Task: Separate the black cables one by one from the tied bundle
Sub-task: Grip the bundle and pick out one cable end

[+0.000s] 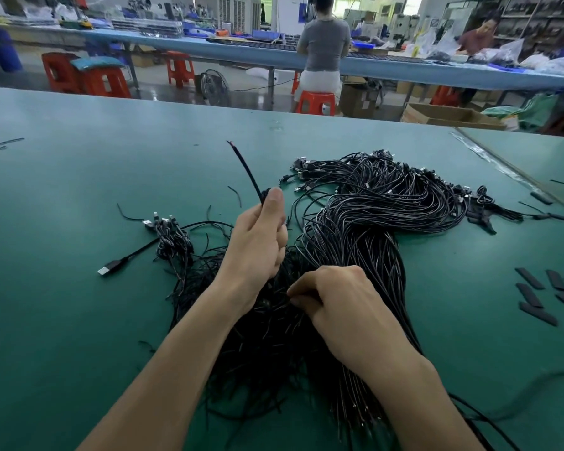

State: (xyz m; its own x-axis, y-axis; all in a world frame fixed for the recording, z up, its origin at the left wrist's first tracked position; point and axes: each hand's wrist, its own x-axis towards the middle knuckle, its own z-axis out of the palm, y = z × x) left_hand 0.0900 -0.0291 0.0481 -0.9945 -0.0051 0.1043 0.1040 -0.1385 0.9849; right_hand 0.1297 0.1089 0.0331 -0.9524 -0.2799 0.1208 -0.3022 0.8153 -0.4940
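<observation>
A big bundle of black cables (372,216) lies on the green table (79,320), its plug ends fanned out at the far right. My left hand (258,242) is raised above the cables and grips one black cable (246,170), whose cut end sticks up and to the left. My right hand (336,301) rests low on the near part of the bundle and pinches cable strands between thumb and fingers. A smaller heap of loose cables (173,242) with USB plugs lies to the left.
Several short black sleeve pieces (534,297) lie on the table at the right. A single USB plug (109,268) points left. Cable offcuts lie at the far left edge. Beyond the table are red stools, a floor fan and people at a long bench.
</observation>
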